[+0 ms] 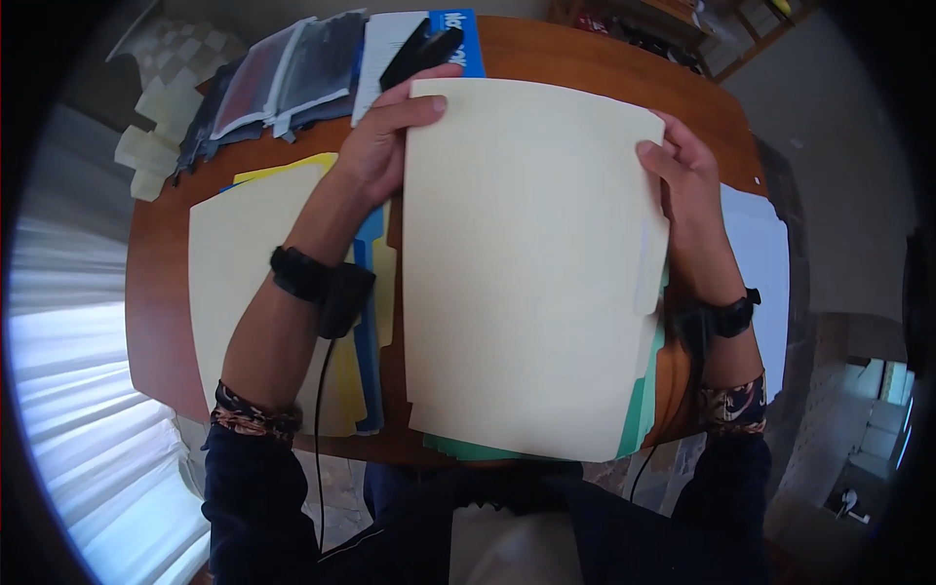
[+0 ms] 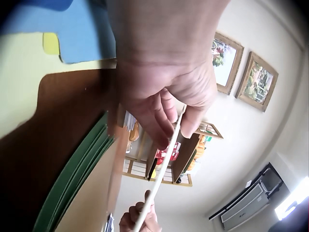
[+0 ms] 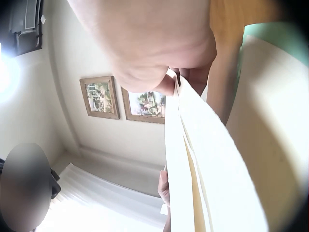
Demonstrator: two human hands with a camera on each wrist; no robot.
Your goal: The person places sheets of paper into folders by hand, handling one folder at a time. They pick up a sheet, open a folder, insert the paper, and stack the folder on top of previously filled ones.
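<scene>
Both hands hold up a cream file folder (image 1: 526,263), which fills the middle of the head view. My left hand (image 1: 375,146) pinches its upper left edge, thumb on the near face and fingers behind. At the upper right edge, my right hand (image 1: 685,180) grips it the same way. The left wrist view shows the folder (image 2: 166,162) edge-on between thumb and fingers. Its layers part slightly below the right hand (image 3: 164,53) in the right wrist view. Beneath it lies a pile of green folders (image 1: 639,414) with a cream one (image 3: 270,116) on top, mostly hidden in the head view.
Left of the held folder lies a pile of cream, yellow and blue folders (image 1: 258,273). White sheets (image 1: 756,253) lie at the right. Along the back of the brown table (image 1: 575,54) are zip pouches (image 1: 317,68), a black stapler-like object (image 1: 419,58) and a blue-and-white pack (image 1: 468,39).
</scene>
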